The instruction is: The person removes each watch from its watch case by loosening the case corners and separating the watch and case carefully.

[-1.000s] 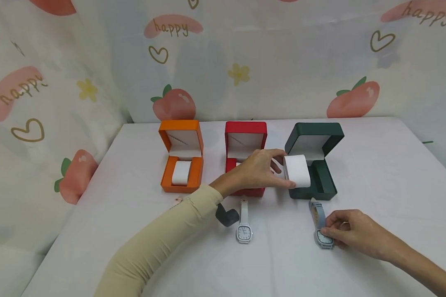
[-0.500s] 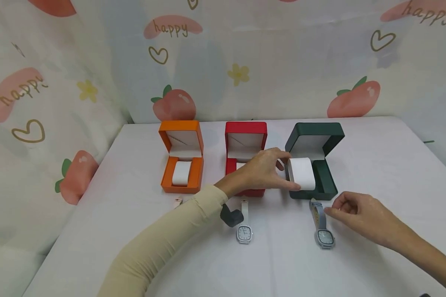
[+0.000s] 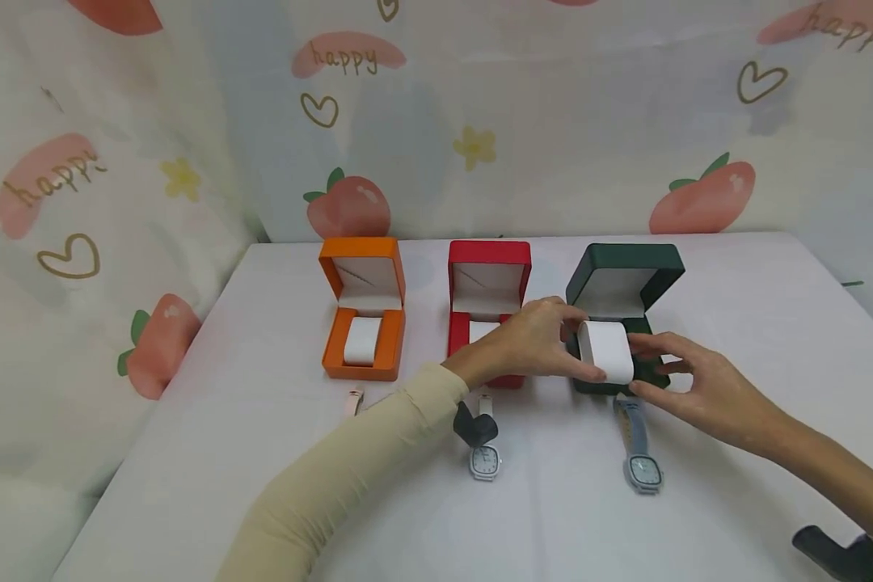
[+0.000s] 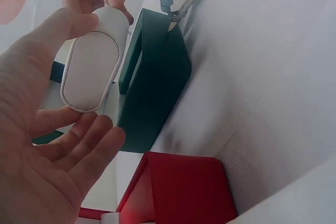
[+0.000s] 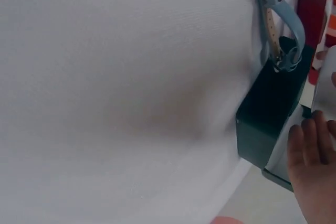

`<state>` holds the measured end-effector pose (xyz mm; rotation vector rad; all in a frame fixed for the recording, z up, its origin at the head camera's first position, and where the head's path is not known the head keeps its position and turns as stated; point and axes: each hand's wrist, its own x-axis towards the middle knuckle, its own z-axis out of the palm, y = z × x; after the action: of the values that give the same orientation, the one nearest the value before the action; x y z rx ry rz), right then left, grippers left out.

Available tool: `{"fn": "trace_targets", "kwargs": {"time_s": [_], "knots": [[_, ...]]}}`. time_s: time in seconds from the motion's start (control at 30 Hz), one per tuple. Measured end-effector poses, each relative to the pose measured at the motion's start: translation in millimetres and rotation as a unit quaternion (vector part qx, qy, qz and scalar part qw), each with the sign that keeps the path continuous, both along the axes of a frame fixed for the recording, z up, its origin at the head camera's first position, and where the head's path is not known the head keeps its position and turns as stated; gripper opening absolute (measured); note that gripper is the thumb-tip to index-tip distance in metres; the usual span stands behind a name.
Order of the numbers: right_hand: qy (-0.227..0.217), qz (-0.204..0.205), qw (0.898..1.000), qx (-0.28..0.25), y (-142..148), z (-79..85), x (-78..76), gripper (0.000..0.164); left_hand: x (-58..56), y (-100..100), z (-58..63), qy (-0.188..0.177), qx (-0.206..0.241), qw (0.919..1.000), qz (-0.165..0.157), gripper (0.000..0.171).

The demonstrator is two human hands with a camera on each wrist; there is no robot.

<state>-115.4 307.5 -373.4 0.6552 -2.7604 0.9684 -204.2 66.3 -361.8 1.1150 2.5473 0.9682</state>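
Observation:
A white watch cushion (image 3: 608, 352) is held tilted in front of the open green watch box (image 3: 600, 389). My left hand (image 3: 534, 341) grips its left end between thumb and fingers, clear in the left wrist view, where the oval end face (image 4: 90, 69) shows. At the other end, my right hand (image 3: 709, 392) pinches the cushion with thumb and fingers; part of this contact is hidden. A blue-strapped watch (image 3: 643, 469) lies on the table before the green box, its buckle end near the box in the right wrist view.
An orange box (image 3: 364, 370) and a red box (image 3: 489, 252) stand open to the left, each with a white cushion inside. A white watch (image 3: 484, 461) and a pink strap (image 3: 354, 400), partly behind the left sleeve, lie in front. A patterned cloth hangs behind.
My right hand has left the blue watch and moved up to the cushion's right end. My left hand has shifted the cushion slightly right and down.

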Motion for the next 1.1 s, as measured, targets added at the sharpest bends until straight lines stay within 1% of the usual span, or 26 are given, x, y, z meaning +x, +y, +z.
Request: {"fn": "trace_targets", "kwargs": {"time_s": [0.13,0.3,0.43,0.53,0.63,0.77,0.97,1.1], "knots": [[-0.004,0.005,1.000,-0.003,-0.1,-2.1,-2.3,0.066,-2.0,2.7,-2.9,0.002,0.000,1.0000,-0.002,0.074],[0.026,0.013,1.000,-0.001,1.8,-1.3,-6.1,0.068,-3.0,7.3,-4.8,0.003,0.013,0.9999,0.005,0.074],[0.031,0.008,0.999,-0.003,4.9,-1.0,-8.2,0.070,-2.7,11.6,-5.6,-0.005,0.023,0.9996,0.012,0.072],[0.028,0.002,1.000,-0.003,7.4,-0.7,-9.8,0.071,-2.5,15.2,-5.4,-0.005,0.021,0.9996,0.018,0.069],[0.021,-0.005,1.000,0.001,10.1,-0.1,-11.3,0.071,-2.9,19.4,-4.8,0.002,0.011,0.9997,0.021,0.068],[0.011,-0.016,1.000,0.007,14.1,-0.5,-13.1,0.072,-4.0,25.7,-4.6,0.020,-0.016,0.9995,0.021,0.068],[0.003,-0.015,1.000,0.010,20.5,-4.9,-15.8,0.073,-4.0,32.4,-6.8,0.026,-0.049,0.9984,0.014,0.069],[0.000,-0.015,1.000,0.019,21.7,-6.5,-16.9,0.072,-4.0,34.4,-7.0,0.040,-0.069,0.9968,0.011,0.069]]}}
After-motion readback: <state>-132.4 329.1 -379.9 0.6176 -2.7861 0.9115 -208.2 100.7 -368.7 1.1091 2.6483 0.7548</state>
